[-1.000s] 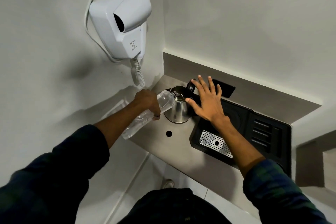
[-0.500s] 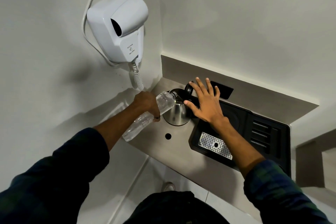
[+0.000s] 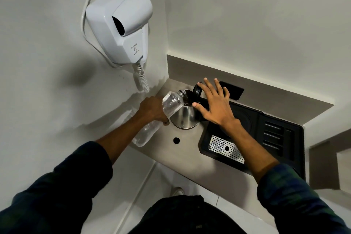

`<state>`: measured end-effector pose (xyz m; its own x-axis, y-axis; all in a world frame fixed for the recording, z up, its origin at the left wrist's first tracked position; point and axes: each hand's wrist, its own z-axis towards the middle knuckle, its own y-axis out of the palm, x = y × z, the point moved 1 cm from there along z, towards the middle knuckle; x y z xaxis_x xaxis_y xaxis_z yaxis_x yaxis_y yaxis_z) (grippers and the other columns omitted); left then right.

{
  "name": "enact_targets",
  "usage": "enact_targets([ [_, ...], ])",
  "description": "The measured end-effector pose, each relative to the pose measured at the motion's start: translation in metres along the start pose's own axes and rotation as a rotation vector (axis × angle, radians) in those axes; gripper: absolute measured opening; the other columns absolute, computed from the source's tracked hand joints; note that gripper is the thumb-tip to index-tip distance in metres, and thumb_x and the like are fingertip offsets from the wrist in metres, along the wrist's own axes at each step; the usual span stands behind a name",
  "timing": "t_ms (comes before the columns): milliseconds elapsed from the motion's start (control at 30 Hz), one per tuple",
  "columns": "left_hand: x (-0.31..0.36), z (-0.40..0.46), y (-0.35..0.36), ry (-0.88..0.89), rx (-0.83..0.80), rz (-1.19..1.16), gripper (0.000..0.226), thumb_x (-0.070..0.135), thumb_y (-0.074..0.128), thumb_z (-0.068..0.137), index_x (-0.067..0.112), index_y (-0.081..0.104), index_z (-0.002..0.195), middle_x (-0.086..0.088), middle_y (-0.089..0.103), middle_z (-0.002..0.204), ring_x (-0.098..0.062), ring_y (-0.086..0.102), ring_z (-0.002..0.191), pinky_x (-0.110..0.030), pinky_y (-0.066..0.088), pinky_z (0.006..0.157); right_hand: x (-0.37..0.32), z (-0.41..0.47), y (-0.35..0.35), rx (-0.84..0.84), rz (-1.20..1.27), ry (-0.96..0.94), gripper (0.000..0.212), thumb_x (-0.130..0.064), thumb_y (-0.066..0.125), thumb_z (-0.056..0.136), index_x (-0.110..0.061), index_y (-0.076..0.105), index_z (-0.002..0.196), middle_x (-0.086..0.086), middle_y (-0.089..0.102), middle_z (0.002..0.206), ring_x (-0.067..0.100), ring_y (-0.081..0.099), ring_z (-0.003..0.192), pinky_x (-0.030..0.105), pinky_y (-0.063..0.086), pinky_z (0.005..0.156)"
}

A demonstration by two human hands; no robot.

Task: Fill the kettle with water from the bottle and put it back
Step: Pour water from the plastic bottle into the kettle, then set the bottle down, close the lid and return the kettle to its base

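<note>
A steel kettle (image 3: 185, 118) stands on the grey counter (image 3: 182, 154) in the corner, its black lid (image 3: 197, 90) tipped up and open. My left hand (image 3: 152, 110) grips a clear plastic bottle (image 3: 171, 105) around its middle. The bottle is tilted, its uncapped neck lying at the kettle's open mouth, its base lower and to the left. My right hand (image 3: 214, 104) rests with spread fingers on the kettle's black handle side, thumb near the rim, fingertips beside the lid. The handle itself is hidden under the palm.
A black tray (image 3: 281, 138) with a perforated metal drip grid (image 3: 226, 148) lies right of the kettle. A small round hole (image 3: 176, 140) is in the counter. A white wall hair dryer (image 3: 121, 24) with coiled cord hangs above left. A dark wall plate (image 3: 235, 91) sits behind.
The bottle's neck has risen slightly at the kettle mouth. Both hands stay roughly where they were; the view shifted a little.
</note>
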<state>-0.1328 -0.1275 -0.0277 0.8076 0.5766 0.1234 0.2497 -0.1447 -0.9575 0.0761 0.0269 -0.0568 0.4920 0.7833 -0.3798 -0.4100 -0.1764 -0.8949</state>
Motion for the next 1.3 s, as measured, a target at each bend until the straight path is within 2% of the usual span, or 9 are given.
enact_targets([
  [233,-0.007,0.003,0.03,0.029,0.092,-0.243,0.125,0.052,0.097,0.052,0.017,0.035,0.154,-0.011,0.067,0.135,-0.036,0.067,0.118,-0.043,0.054,0.1,-0.003,0.009,0.001,-0.051,0.122,0.003,0.08,-0.057,0.064,0.092,-0.03,0.031,0.159,0.002,0.022,0.173,0.033,0.006,0.162,0.07,0.021,0.118],
  [433,-0.023,-0.004,0.059,-0.168,0.209,-0.615,0.101,0.042,0.097,0.051,0.027,0.048,0.138,-0.008,0.073,0.12,-0.034,0.069,0.112,-0.037,0.054,0.095,-0.013,0.04,0.007,-0.211,0.239,-0.02,0.076,-0.047,0.073,0.087,-0.034,0.035,0.152,0.006,0.027,0.171,0.037,0.019,0.158,0.074,0.026,0.118],
  [567,-0.033,-0.01,0.072,-0.258,0.231,-0.758,0.086,0.037,0.096,0.057,0.025,0.052,0.13,0.002,0.072,0.112,-0.022,0.069,0.104,-0.026,0.049,0.087,-0.024,0.067,0.016,-0.379,0.171,-0.078,0.078,-0.047,0.07,0.078,-0.035,0.039,0.148,0.006,0.043,0.154,0.036,0.047,0.139,0.063,0.043,0.11],
  [700,-0.042,-0.017,0.082,-0.262,0.299,-0.854,0.102,0.041,0.102,0.05,0.021,0.051,0.136,-0.001,0.071,0.125,-0.022,0.068,0.115,-0.031,0.052,0.1,-0.038,0.089,0.028,-0.566,-0.058,-0.088,0.081,-0.04,0.076,0.081,-0.029,0.041,0.154,0.012,0.044,0.151,0.04,0.049,0.134,0.055,0.045,0.11],
  [867,-0.044,-0.028,0.092,-0.307,0.326,-0.911,0.116,0.034,0.103,0.052,0.012,0.042,0.148,-0.008,0.062,0.141,-0.024,0.06,0.129,-0.021,0.04,0.1,-0.046,0.093,0.038,-0.634,-0.135,-0.059,0.081,-0.034,0.078,0.08,-0.029,0.044,0.154,0.01,0.049,0.148,0.038,0.054,0.129,0.051,0.052,0.105],
  [1000,-0.046,-0.03,0.1,-0.296,0.333,-0.915,0.114,0.034,0.103,0.055,0.01,0.04,0.148,-0.009,0.06,0.143,-0.024,0.058,0.13,-0.021,0.038,0.1,-0.043,0.088,0.046,-0.63,-0.201,-0.07,0.083,-0.032,0.071,0.085,-0.033,0.034,0.159,0.007,0.035,0.165,0.038,0.037,0.147,0.055,0.041,0.117],
  [1133,-0.049,-0.023,0.128,-0.34,0.327,-0.911,0.116,0.046,0.101,0.049,0.011,0.043,0.143,-0.002,0.06,0.136,-0.014,0.058,0.121,-0.026,0.044,0.104,-0.037,0.061,0.058,-0.524,-0.292,-0.086,0.075,-0.05,0.043,0.102,-0.035,0.005,0.166,0.001,0.002,0.177,0.035,0.001,0.162,0.068,0.005,0.126],
  [1200,-0.052,-0.016,0.163,-0.459,0.255,-0.842,0.105,0.059,0.092,0.045,0.011,0.056,0.131,-0.003,0.067,0.125,-0.018,0.065,0.114,-0.029,0.052,0.101,-0.034,0.036,0.069,-0.321,-0.318,-0.116,0.069,-0.055,0.03,0.105,-0.033,0.007,0.166,0.003,0.008,0.176,0.037,0.004,0.162,0.072,0.003,0.124],
  [1300,-0.036,-0.036,0.193,-0.624,0.0,-0.804,0.073,0.047,0.082,0.054,0.004,0.069,0.111,-0.008,0.074,0.113,-0.022,0.073,0.102,-0.033,0.062,0.087,-0.026,0.003,0.082,-0.152,-0.281,-0.032,0.068,-0.054,0.032,0.104,-0.03,0.015,0.166,0.006,0.014,0.175,0.039,0.008,0.161,0.07,0.001,0.125],
])
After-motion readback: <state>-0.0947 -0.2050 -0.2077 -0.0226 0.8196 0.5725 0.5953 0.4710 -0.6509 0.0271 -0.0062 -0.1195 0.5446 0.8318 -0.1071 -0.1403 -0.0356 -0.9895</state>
